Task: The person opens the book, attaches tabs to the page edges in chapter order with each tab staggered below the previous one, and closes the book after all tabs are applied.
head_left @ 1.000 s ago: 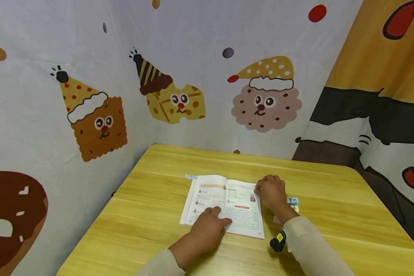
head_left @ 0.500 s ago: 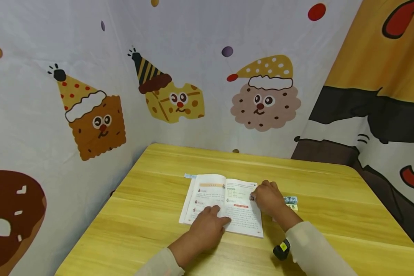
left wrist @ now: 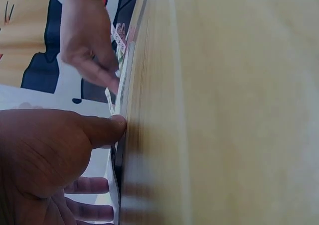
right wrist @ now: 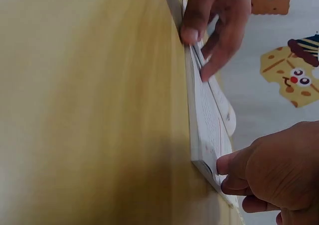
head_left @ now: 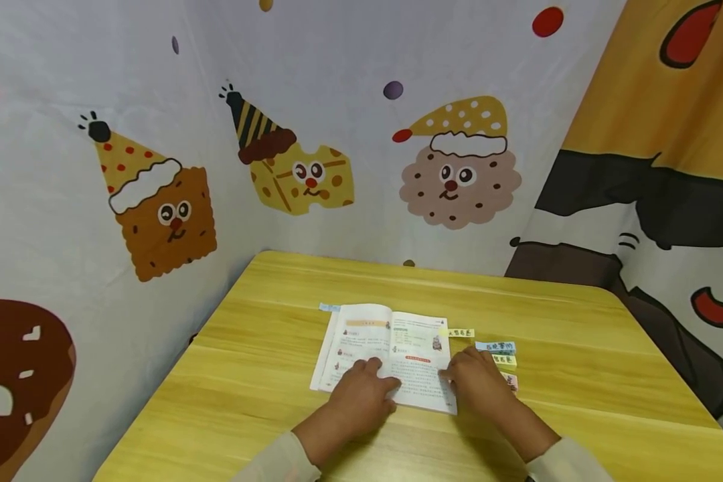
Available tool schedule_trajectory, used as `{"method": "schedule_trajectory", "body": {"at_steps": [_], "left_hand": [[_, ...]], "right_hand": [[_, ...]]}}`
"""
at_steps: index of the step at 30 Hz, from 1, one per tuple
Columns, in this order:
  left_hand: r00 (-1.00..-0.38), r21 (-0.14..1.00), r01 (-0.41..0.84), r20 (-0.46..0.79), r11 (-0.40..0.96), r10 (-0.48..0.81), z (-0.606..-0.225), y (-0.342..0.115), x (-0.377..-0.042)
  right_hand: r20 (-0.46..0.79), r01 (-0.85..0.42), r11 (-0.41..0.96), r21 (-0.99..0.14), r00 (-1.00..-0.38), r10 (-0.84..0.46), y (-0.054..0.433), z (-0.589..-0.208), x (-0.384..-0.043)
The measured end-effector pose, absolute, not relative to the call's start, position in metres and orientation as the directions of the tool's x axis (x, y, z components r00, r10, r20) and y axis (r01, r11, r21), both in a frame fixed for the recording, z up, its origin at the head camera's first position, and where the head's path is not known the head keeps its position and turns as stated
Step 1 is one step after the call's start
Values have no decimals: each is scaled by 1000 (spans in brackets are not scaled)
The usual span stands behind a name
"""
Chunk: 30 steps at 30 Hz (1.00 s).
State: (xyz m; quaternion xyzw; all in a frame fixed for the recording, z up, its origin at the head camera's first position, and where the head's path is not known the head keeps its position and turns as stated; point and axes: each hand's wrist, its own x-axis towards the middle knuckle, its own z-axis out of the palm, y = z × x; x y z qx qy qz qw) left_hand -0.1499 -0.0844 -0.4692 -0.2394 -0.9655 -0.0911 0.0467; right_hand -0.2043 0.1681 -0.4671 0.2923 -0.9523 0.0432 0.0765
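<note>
An open book [head_left: 414, 373] with printed text and small pictures lies on the table. My left hand [head_left: 361, 395] rests on it near the lower spine, fingers spread over the left page and thumb on the right page; the left wrist view shows these fingers straight. At the right page's outer edge, my right hand [head_left: 476, 381] pinches the page between thumb and curled fingers [right wrist: 233, 164], where the edge lifts slightly. A yellow sticky tab [head_left: 460, 333] with handwriting sticks out from that page's upper right edge. A blue tab [head_left: 330, 307] protrudes at the upper left.
Right of the book, partly behind my right hand, lie a blue paper strip [head_left: 497, 347], a yellow strip [head_left: 506, 361] and a pink strip [head_left: 511, 381], all with writing. Cartoon-printed curtains [head_left: 325, 60] stand behind the wooden table [head_left: 265, 321].
My right hand has moved from the right page's upper edge down to its lower edge, uncovering the yellow tab there. The left hand stays in place on the book.
</note>
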Motion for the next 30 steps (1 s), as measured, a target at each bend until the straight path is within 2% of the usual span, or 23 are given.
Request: {"method": "schedule_trajectory", "body": {"at_steps": [7,9,13,16,19,22,27,30], "left_hand": [[-892,158,451,117,879,436,-472,-82,-153],[-892,160,451,120,878,436,-472,-81,-153],[-893,163,448,115,879,434,-470,-80,-153],[-890,159,455,124,876,440,-469,-81,-153],[-885,147,463,137,874,446,-471,-81,-153],[-886,140,460,134,877,444,-471,-81,-154],[-887,141,459,129,877,443,-471,-80,-154],[-889,148,456,128,878,440,-471,-80,-153]], "right_hand": [[173,-576,805,-142,-815,-553,183,-469,-181],[146,-556,812,-177,-831,-537,189,-468,-176],[26,-418,867,-272,-904,-427,200,-461,-170],[-40,-344,883,-319,-926,-375,206,-459,-166],[-34,-378,854,-358,-908,-417,208,-461,-164],[51,-482,789,-380,-863,-503,205,-464,-164],[200,-608,720,-335,-792,-576,193,-468,-164],[221,-614,715,-334,-789,-574,184,-472,-165]]}}
